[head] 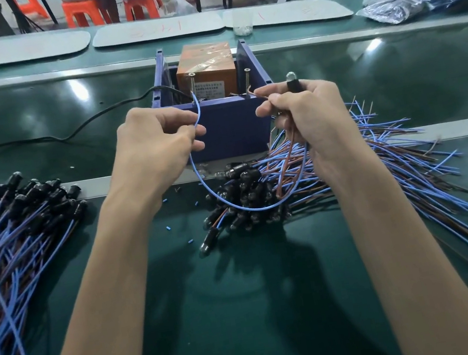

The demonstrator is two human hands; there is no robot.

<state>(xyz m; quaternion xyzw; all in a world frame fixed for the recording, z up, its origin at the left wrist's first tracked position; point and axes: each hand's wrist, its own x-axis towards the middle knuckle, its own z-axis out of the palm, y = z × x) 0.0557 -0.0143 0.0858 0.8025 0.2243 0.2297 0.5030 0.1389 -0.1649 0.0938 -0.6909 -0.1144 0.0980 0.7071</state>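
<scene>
While your left hand (157, 140) pinches the blue wire (197, 110) upright, tip beside the far left screw (193, 82), your right hand (306, 114) grips the lamp (293, 83).

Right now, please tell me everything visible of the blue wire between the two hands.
The blue wire is thin, with smooth plastic-looking insulation, and bends easily. The left hand pinches it near one end; that short end rises to the left screw on the purple box and seems to touch it. Below the pinch it hangs in a wide loop over the pile of black lamps, then climbs into the right hand, which also grips a black lamp.
</scene>
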